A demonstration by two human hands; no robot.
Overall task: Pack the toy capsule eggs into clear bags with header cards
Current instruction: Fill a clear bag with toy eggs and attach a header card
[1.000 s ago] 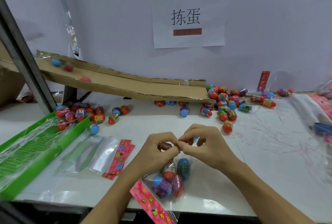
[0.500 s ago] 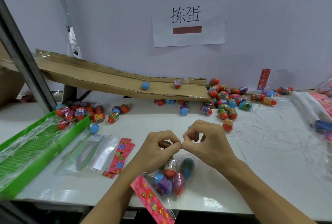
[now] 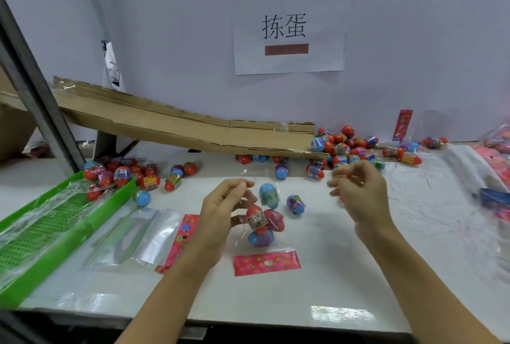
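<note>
A clear bag (image 3: 278, 244) with a pink flowered header card (image 3: 266, 262) lies in front of me with several capsule eggs (image 3: 260, 223) inside. My left hand (image 3: 220, 208) holds the bag's upper edge, fingers curled against it. A purple and blue egg (image 3: 295, 204) lies loose just right of the bag. Off the bag, my right hand (image 3: 358, 191) hovers blurred near the pile of loose eggs (image 3: 342, 150), its fingers loosely curled, with nothing visibly in them.
A cardboard ramp (image 3: 193, 128) slopes down from the left to the egg pile. A green tray (image 3: 55, 230) sits at the left with more eggs (image 3: 124, 173) behind it. Empty bags with header cards (image 3: 149, 236) lie left of my left arm. More bags (image 3: 494, 167) lie at the right edge.
My hands have parted from the bag's mouth. The right hand swung right toward the egg pile. The bag turned so its header card lies flat toward me. The rolling eggs have left the ramp.
</note>
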